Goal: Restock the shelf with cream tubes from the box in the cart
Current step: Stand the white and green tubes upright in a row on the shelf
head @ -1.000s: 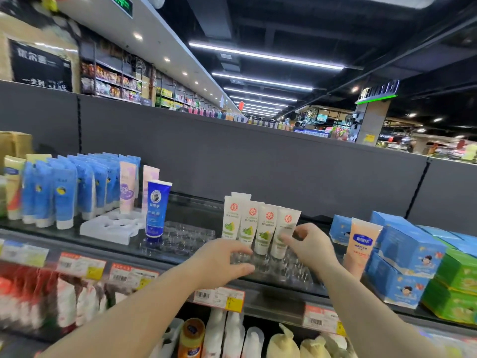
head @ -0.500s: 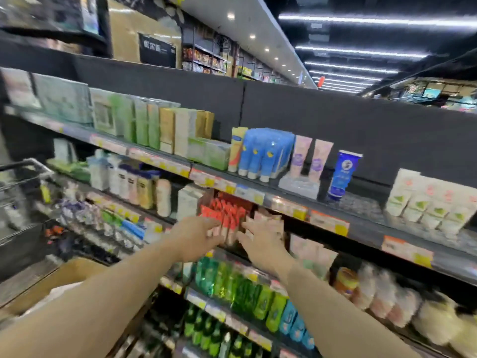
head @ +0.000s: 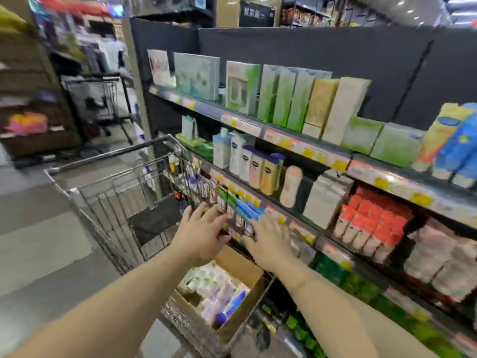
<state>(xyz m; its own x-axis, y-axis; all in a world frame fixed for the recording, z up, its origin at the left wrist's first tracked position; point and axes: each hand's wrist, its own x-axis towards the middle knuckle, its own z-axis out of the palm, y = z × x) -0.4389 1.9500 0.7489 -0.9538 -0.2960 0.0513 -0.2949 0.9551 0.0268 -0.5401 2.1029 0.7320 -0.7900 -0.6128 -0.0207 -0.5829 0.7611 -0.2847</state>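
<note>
Both hands over cart, above box; frame motion-blurred.

Left hand (head: pixel 200 235): fingers (head: pixel 206 215) spread and nearly straight, empty, held over the cart (head: pixel 108 200) near its right wire wall. Contact with the wire not resolvable.

Right hand (head: pixel 268 244): fingers (head: pixel 265 226) extended and loosely apart, empty, just beside the left hand, in front of a shelf edge with price tags (head: pixel 284 220).

Box (head: pixel 240 267): brown cardboard, open top, sitting in the near right corner of the cart, below and between the two forearms. Tubes (head: pixel 206 282) inside: pale, lying packed together; some with green marks, possibly a few with blue caps at the near end (blur too heavy to be sure).

Cart: wire basket, dark handle bar at far side, parked against the shelf unit. Second cart (head: pixel 95 99) well behind, down the aisle.

Shelf (head: pixel 304 144) to the right, several tiers. Top tier: green and cream cartons (head: pixel 296 96), then yellow and blue tubes (head: pixel 454 140) at far right. Next tier: white and peach bottles (head: pixel 255 166), a grey-white carton. Lower tier: red-and-white packs (head: pixel 371 218), pale packs further right. Bottom: green items, indistinct.

Floor (head: pixel 38 241): grey tiles, left of cart.
</note>
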